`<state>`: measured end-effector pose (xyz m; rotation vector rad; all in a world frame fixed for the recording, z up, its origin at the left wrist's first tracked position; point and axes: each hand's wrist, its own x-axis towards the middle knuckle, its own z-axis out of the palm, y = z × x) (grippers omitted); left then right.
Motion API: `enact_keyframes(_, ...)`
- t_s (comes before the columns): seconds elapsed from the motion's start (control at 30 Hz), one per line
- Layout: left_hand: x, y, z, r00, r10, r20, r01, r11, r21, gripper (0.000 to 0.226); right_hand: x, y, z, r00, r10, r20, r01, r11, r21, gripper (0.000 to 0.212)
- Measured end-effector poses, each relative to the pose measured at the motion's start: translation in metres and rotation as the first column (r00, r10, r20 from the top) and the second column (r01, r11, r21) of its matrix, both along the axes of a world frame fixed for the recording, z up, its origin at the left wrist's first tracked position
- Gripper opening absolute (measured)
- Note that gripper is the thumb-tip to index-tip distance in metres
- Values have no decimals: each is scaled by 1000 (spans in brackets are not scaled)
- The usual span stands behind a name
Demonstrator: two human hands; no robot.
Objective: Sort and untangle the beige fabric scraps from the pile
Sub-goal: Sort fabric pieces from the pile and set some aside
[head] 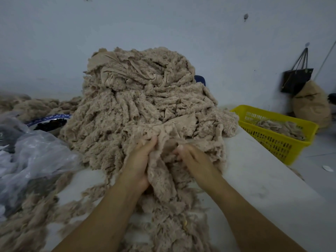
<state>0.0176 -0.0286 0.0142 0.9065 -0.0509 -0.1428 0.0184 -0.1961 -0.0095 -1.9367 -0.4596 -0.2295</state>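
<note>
A tall pile of beige fluffy fabric scraps stands on the white table in front of me. At its near foot, a bunch of beige scraps runs down between my hands toward me. My left hand grips the left side of this bunch, its fingers curled into the fabric. My right hand grips the right side, with fingertips buried in the scraps. More loose beige scraps trail over the table at the lower left and at the bottom centre.
A yellow plastic basket with some beige scraps in it sits at the table's right edge. Crumpled clear plastic bags lie at the left, beside a blue-rimmed bowl of dark pieces. A black bag hangs on the wall above a stuffed sack.
</note>
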Motion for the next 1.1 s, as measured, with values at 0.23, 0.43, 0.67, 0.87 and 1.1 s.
enact_keyframes(0.23, -5, -6, 6, 998, -60, -30, 58, 996, -61, 47, 3, 20, -7, 997, 52, -55, -59, 988, -140, 12)
enact_keyframes(0.43, 6, 0, 0, 996, 89, -13, -90, 992, -88, 29, 3, 2, 12, 918, 126, -376, 60, 893, 445, 27)
enact_keyframes(0.67, 5, 0, 7, 990, 116, -85, -136, 947, -291, 17, -6, 4, 23, 754, 485, -444, 167, 511, 843, 22)
enact_keyframes(0.87, 3, 0, 9, 980, 194, -33, -196, 955, -221, 18, -1, 10, 14, 861, 32, -508, 210, 887, 411, 31)
enact_keyframes(1.1, -8, -11, 9, 972, 157, 177, -214, 903, 373, 33, -5, 21, 4, 990, -105, 94, 110, 992, -53, 24)
